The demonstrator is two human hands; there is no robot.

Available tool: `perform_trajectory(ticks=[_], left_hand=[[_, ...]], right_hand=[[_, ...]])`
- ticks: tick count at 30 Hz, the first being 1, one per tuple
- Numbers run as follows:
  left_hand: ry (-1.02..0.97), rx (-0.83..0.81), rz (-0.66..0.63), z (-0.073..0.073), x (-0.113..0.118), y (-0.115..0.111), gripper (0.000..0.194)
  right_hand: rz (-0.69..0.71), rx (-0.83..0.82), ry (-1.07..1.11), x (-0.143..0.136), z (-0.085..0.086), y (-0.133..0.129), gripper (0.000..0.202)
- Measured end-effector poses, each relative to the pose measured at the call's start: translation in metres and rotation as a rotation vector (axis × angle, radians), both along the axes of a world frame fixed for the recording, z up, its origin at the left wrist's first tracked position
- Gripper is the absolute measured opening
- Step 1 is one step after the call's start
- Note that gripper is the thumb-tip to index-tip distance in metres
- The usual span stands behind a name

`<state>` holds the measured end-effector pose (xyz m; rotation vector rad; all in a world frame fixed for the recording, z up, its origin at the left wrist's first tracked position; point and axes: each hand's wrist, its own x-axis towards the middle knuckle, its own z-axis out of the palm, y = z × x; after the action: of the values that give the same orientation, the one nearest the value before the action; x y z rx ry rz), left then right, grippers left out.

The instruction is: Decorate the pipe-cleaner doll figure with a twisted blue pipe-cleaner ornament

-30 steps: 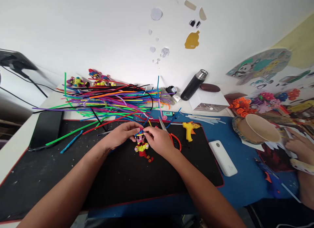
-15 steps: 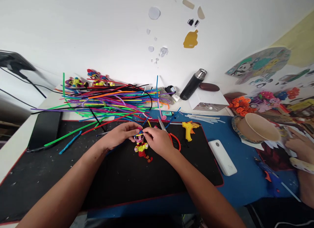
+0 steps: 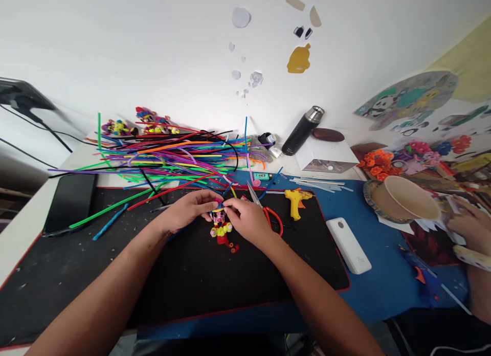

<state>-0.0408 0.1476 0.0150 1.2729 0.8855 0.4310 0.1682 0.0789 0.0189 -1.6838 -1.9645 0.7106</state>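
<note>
A small pipe-cleaner doll (image 3: 221, 235) with a yellow top and red lower body hangs over the black mat, its pink and blue head uppermost. My left hand (image 3: 194, 207) is closed on the left side of its head, thumb and fingers pinching near the pink and blue top. From the other side my right hand (image 3: 245, 218) pinches the blue piece at the top of the head. The fingers hide part of the head. Scissors with orange handles (image 3: 273, 219) lie just beyond my right hand.
A heap of coloured pipe cleaners (image 3: 180, 154) spreads behind my hands. A phone (image 3: 71, 202) lies left; a yellow glue gun (image 3: 296, 202) and white power bank (image 3: 349, 245) lie right. A black flask (image 3: 303, 131) leans behind. Another person's hand (image 3: 466, 218) is at far right, near a bowl (image 3: 412, 197).
My hands and the doll stay almost in the same place. The camera view has shifted very slightly.
</note>
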Motion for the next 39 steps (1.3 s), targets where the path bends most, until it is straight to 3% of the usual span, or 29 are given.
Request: perform_trajectory(ticks=[13,32,39], left_hand=[[0.004,0.023,0.034,0.0056,0.0025,-0.0018,0.055],[-0.091,0.026,0.121,0.0073,0.0067,-0.0048,0.052],[-0.115,0.044,0.139,0.0023,0.0089,-0.0078,0.05]], right_hand=[[-0.108,-0.042,0.228,0.0012,-0.0044,0.0013,0.017],[-0.125,-0.012,0.293,0.001,-0.0044,-0.0026,0.024],[-0.094,0.011,0.182,-0.0008,0.0019,-0.0056,0.024]])
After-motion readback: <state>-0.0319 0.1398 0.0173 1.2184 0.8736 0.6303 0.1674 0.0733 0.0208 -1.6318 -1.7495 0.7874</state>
